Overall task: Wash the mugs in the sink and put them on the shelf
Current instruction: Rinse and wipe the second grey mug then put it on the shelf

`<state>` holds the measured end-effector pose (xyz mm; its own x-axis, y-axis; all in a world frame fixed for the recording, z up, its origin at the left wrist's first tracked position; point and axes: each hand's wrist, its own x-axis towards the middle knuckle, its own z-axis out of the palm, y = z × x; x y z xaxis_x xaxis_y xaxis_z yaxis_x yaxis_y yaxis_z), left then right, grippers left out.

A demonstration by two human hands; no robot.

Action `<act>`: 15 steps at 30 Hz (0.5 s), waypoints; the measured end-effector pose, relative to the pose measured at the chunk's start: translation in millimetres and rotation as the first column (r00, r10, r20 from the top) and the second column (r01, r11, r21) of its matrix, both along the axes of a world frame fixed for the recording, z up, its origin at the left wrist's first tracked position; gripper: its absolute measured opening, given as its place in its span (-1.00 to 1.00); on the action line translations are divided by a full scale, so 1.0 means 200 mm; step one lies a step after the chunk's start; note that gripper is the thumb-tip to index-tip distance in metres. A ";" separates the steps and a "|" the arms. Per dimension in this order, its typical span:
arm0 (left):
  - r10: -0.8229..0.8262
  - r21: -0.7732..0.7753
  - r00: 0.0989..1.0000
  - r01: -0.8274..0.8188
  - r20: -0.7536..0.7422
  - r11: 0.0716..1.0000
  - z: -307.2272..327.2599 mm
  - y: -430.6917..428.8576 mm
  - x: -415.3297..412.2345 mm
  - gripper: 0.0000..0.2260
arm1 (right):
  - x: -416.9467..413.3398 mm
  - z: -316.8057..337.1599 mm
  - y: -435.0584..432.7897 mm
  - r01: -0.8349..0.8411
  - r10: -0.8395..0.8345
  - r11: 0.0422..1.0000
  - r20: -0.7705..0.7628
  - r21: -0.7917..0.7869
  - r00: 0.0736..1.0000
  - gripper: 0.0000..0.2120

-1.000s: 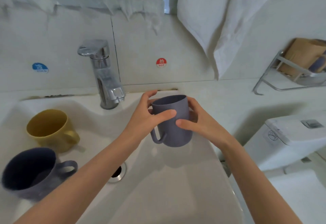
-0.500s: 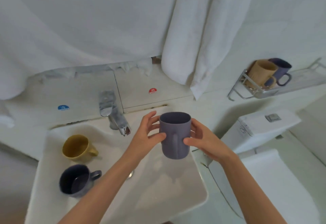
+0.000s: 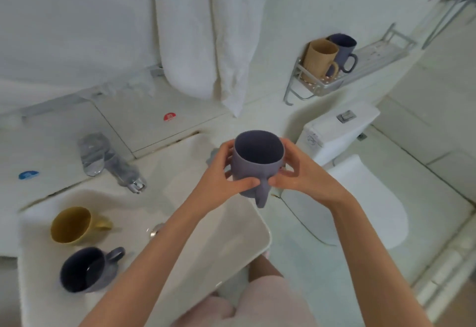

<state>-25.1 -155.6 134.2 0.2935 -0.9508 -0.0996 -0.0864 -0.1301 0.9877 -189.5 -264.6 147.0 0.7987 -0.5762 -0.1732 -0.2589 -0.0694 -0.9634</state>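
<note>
head view, grey mug [image 3: 253, 169] upright between left hand [image 3: 221, 177], right hand [image 3: 304, 174]

Left hand [image 3: 218, 175], right hand [image 3: 304, 175], both grips round grey mug [image 3: 251, 168]

Grey-purple mug [image 3: 253, 164] held; yellow mug [image 3: 73, 225], dark-blue mug [image 3: 85, 270], white sink [image 3: 206, 236].

— Where's the held mug [image 3: 255, 167]?
— Between left hand [image 3: 219, 182] and right hand [image 3: 306, 179], over the sink's [image 3: 219, 244] right edge.
— Others?
— Front mug [image 3: 85, 270] and back mug [image 3: 70, 225] lie left in the sink; shelf mugs [image 3: 320, 56] stand on the shelf [image 3: 378, 54], above the toilet [image 3: 365, 197].
</note>
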 end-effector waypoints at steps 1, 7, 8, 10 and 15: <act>-0.021 -0.002 1.000 0.021 0.000 1.000 -0.02 -0.04 -0.04 -0.35 | -0.04 -0.02 -0.01 0.026 -0.026 1.000 0.000 -0.001 1.000 -0.33; -0.039 0.015 0.998 0.038 0.048 0.999 -0.12 -0.33 -0.30 -0.41 | -0.28 -0.08 -0.22 0.142 -0.142 0.990 -0.020 -0.012 0.990 -0.35; -0.045 0.014 0.997 0.045 0.066 0.999 -0.12 -0.40 -0.34 -0.41 | -0.33 -0.08 -0.28 0.153 -0.153 0.988 -0.020 -0.020 0.988 -0.36; -0.052 0.007 0.997 0.052 0.060 0.999 -0.11 -0.56 -0.44 -0.42 | -0.43 -0.07 -0.41 0.170 -0.171 0.984 -0.017 -0.052 0.985 -0.36; -0.048 -0.011 0.998 0.049 0.032 0.999 -0.06 -0.97 -0.75 -0.42 | -0.74 -0.03 -0.84 0.172 -0.175 0.979 -0.018 -0.109 0.984 -0.35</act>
